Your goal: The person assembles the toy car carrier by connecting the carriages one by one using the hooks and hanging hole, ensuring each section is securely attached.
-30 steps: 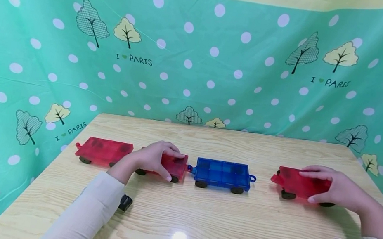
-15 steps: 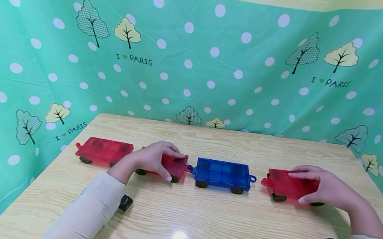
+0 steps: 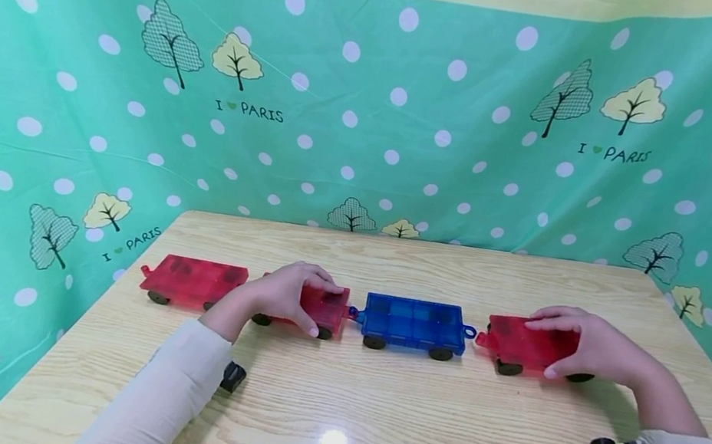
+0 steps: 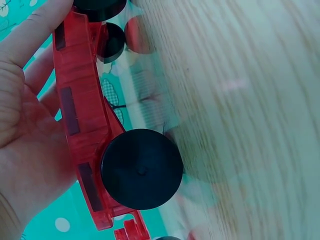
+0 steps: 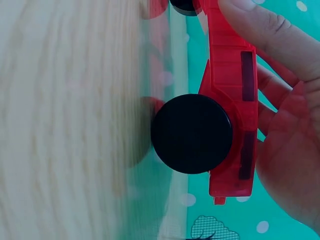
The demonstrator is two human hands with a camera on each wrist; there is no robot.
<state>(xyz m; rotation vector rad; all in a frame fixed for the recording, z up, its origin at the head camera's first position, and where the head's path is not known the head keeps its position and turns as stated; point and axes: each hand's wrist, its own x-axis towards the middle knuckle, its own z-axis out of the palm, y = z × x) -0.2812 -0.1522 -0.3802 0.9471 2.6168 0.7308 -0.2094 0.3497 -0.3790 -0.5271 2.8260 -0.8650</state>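
On the table, my left hand [image 3: 284, 294] grips a translucent red toy train car [image 3: 333, 310] by its long sides. Its black wheel [image 4: 142, 170] and side wall show close up in the left wrist view. Hooked to its right end is a translucent blue train car [image 3: 413, 323] with a ring [image 3: 469, 332] at the far end. My right hand [image 3: 602, 348] holds another red train car [image 3: 515, 339], thumb on the near side and fingers over the far edge. That car's red coupling [image 3: 482, 339] sits right beside the blue ring; whether they touch I cannot tell.
At the left end stands one more red train car [image 3: 196, 280], its right-hand coupling hidden by my left hand. Wood-grain table [image 3: 421, 426] lies in front of the row. A green dotted cloth [image 3: 365, 161] hangs behind and at both sides.
My right hand has slid its red car leftward, closing the gap to the blue car's ring. The left hand and the other cars have stayed put.
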